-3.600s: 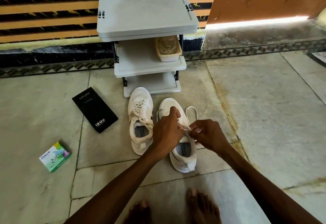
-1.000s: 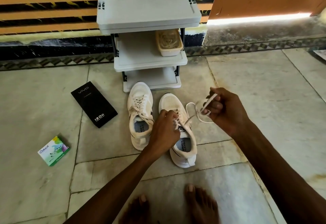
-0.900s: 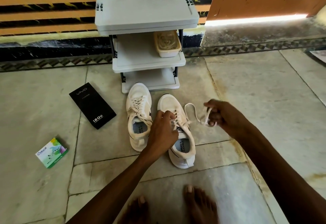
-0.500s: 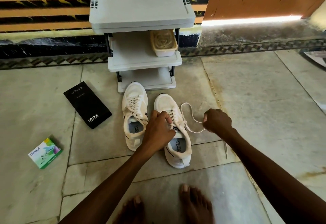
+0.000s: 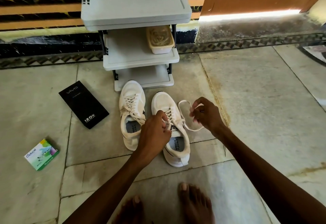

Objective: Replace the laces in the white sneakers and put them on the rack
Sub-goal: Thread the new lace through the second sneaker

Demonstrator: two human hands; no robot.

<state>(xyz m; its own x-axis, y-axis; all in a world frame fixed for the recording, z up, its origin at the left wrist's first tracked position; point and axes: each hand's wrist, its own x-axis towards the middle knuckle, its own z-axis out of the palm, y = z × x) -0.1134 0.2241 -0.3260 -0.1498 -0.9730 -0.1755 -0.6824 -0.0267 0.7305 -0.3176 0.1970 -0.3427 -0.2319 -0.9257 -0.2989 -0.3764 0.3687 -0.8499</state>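
Pinching is done by both hands. The lace (image 5: 183,101) is pinched by the left hand (image 5: 155,132) at the eyelets of the sneaker (image 5: 178,146) just right of frame centre, with the fingers curled over its tongue. A loose stretch of the same lace is pinched by the right hand (image 5: 206,114), just right of that sneaker, and a loop is left curving between hand and eyelets. Whether the loop touches the floor (image 5: 264,100) cannot be told. Both sneakers are stood on the floor at centre frame, toes toward the rack (image 5: 135,12) at upper centre. The other sneaker (image 5: 131,110), just left of the first, is laced, its toe close to the bottom shelf. A tub (image 5: 159,39) of beige strands is set on the middle shelf, right side. A black box (image 5: 83,104) is laid left of the sneakers and a green box (image 5: 41,155) at lower left. Bare feet (image 5: 194,204) are seen at the bottom edge.
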